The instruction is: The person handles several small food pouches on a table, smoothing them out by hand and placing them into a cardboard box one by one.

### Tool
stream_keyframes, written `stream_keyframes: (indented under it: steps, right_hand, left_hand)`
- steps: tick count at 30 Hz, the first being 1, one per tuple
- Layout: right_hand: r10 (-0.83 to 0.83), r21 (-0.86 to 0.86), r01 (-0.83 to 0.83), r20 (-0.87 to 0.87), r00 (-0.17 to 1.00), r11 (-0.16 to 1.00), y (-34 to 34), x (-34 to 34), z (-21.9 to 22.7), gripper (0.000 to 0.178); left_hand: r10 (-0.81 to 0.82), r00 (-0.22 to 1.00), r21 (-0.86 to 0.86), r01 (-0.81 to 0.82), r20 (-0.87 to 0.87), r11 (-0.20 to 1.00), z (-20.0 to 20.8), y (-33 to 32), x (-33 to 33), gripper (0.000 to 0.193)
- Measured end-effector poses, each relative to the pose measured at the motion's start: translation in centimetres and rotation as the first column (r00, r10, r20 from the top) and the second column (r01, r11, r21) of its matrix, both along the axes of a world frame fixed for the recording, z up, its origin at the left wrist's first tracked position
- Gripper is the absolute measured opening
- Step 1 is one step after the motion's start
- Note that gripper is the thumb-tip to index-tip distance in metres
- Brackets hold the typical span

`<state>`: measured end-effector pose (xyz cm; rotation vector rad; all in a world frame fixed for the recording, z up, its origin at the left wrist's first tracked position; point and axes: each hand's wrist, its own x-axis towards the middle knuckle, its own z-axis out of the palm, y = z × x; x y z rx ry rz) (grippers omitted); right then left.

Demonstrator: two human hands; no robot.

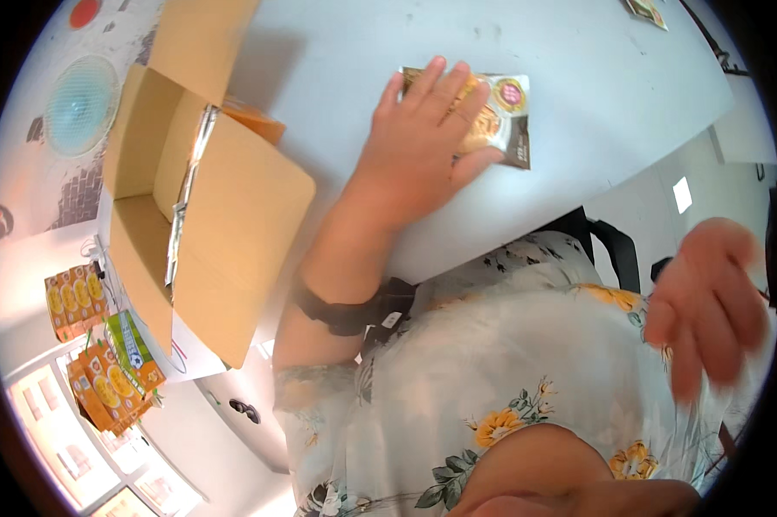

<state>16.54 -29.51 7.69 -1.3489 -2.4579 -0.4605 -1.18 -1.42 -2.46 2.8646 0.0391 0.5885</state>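
Observation:
My left hand (423, 151) lies flat with its fingers spread over a food packet (515, 129) on the table. The packet is brown and white with a round pink badge, and my fingers hide its left part. My right hand (707, 306) hangs in the air off the table, beside my body at the right. It is blurred, its fingers are apart and loosely bent, and nothing shows in it. Left of my left arm stands an open cardboard box (246, 233) with its flaps out. Silvery packets (190, 185) stand on edge along its inner wall.
An orange box (255, 119) sits partly hidden behind the cardboard flap. Another packet (647, 12) lies at the table's far right. Orange cartons (113, 388) and a green carton (136, 349) are at the lower left. A black chair (612, 250) stands by the table edge (526, 226).

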Motion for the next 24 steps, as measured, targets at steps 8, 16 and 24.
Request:
stream_keyframes:
  steps: [8, 16, 24]
  right_hand:
    - [-0.401, -0.300, 0.318, -0.276, 0.873, 0.899, 7.5, -1.4, -4.9, 0.070]
    - [-0.409, -0.286, 0.335, -0.258, 0.875, 0.898, 11.0, -1.0, -6.7, 0.073]
    - [-0.409, -0.295, 0.331, -0.259, 0.875, 0.896, 12.2, -0.6, -6.8, 0.078]
  left_hand:
    - [0.069, 0.998, -0.037, -0.069, 0.006, 0.997, 0.9, -0.3, 0.3, 0.059]
    - [0.007, 0.999, -0.130, -0.003, 0.035, 0.991, 0.9, -0.3, -0.3, 0.062]
    - [-0.011, 0.987, -0.308, -0.040, -0.161, 0.951, 2.8, -0.6, 0.1, 0.077]
